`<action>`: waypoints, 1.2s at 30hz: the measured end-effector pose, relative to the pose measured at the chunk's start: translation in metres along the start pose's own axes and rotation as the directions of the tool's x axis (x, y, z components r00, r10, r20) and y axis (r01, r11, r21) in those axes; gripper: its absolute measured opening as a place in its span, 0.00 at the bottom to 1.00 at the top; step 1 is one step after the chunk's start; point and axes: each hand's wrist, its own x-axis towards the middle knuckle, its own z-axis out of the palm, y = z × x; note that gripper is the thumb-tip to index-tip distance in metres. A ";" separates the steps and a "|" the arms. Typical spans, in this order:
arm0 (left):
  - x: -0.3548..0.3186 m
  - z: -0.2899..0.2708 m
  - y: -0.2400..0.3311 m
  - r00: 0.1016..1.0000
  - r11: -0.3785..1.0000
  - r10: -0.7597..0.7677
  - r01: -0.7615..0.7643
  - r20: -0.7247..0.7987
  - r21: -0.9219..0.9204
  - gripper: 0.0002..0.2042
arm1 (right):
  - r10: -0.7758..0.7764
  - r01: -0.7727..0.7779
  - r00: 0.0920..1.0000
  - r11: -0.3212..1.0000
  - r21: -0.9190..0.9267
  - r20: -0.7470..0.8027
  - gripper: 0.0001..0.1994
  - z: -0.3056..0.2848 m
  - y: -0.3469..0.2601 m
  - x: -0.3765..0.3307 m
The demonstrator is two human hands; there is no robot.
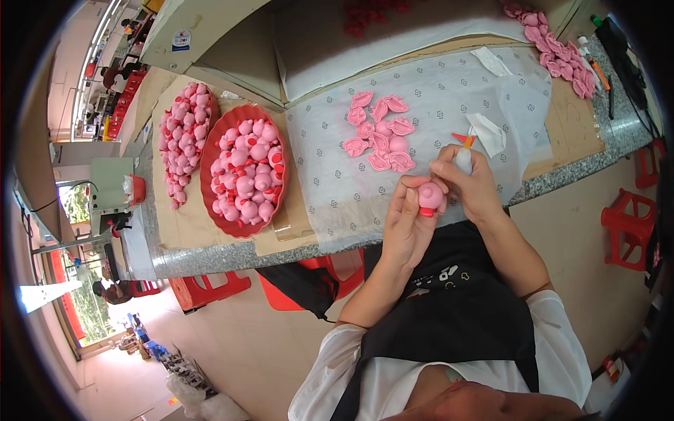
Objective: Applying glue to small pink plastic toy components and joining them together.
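My left hand (407, 221) pinches a small pink round figure (430, 194) with red feet, held just over the table's near edge. Close beside it, my right hand (472, 184) is closed around a small white squeeze bottle (463, 161) with an orange and red tip pointing up and away. Its fingers come right up to the figure; whether they touch it I cannot tell. Beyond the hands, several folded pink pieces (379, 160) lie in a loose group on the printed white paper (319, 210). Crumpled white tissue (488, 135) rests to the right of the bottle.
At left, a red scalloped tray (205, 175) holds many pink figures, with another heap of figures (186, 130) beside it. More folded pink pieces (558, 52) lie at the far right. A box-like cabinet (232, 81) stands behind the paper. Red stools (627, 226) stand around.
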 end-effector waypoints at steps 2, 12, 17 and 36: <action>0.000 -0.002 0.003 0.999 0.995 -0.037 0.037 0.007 -0.096 0.11 | -0.138 0.138 0.990 0.990 -0.012 0.020 0.04 0.004 -0.005 -0.009; -0.005 0.000 0.008 1.000 0.998 -0.025 0.025 0.001 -0.059 0.10 | -0.095 0.143 0.951 0.979 -0.145 0.295 0.10 0.012 -0.020 -0.016; -0.005 0.002 0.007 0.998 1.000 -0.010 0.009 -0.056 -0.025 0.10 | -0.213 0.272 0.930 0.947 -0.170 0.301 0.10 0.013 -0.012 -0.014; 0.000 0.001 0.008 0.976 0.973 0.104 -0.059 -0.194 0.222 0.10 | -0.625 0.553 0.748 0.399 -0.731 0.224 0.14 -0.031 -0.012 0.010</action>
